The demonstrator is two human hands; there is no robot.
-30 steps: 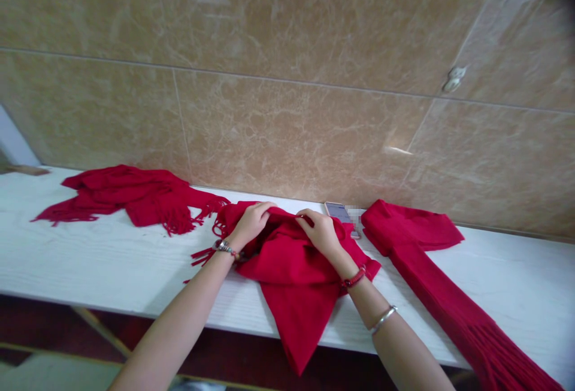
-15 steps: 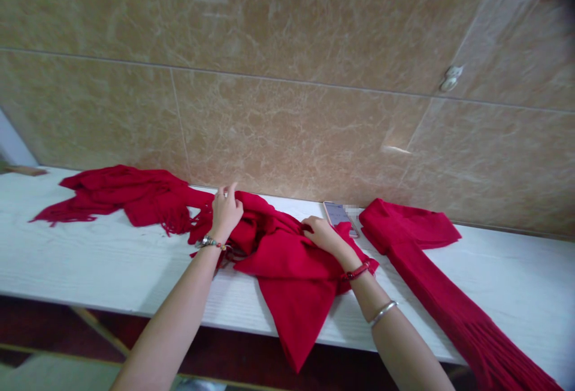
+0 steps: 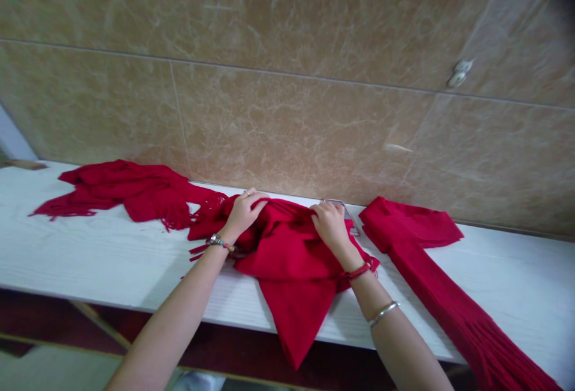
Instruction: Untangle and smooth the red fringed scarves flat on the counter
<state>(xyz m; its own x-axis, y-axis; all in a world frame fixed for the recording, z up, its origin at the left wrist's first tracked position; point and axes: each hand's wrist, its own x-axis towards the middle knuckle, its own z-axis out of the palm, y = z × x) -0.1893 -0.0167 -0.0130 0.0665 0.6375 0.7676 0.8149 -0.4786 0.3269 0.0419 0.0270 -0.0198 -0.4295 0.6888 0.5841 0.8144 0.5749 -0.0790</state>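
Observation:
A red fringed scarf (image 3: 291,253) lies bunched at the middle of the white table, one pointed corner hanging over the front edge. My left hand (image 3: 244,214) grips its upper left part, thumb and fingers closed on the cloth. Along the upper right edge, my right hand (image 3: 330,223) pinches the same scarf with curled fingers. Between the two hands the top edge runs in gathered folds. Behind my right hand a phone (image 3: 354,229) lies partly hidden.
To the left a crumpled red scarf (image 3: 130,190) with fringes lies on the white table (image 3: 90,259). At right another red scarf (image 3: 431,283) is folded, its fringed end running over the front edge. A tiled wall (image 3: 287,127) rises directly behind the table.
My left hand moved left to the scarf's fringed end, then came back right onto its top edge. My right hand shifted slightly right along the edge, covering more of the phone.

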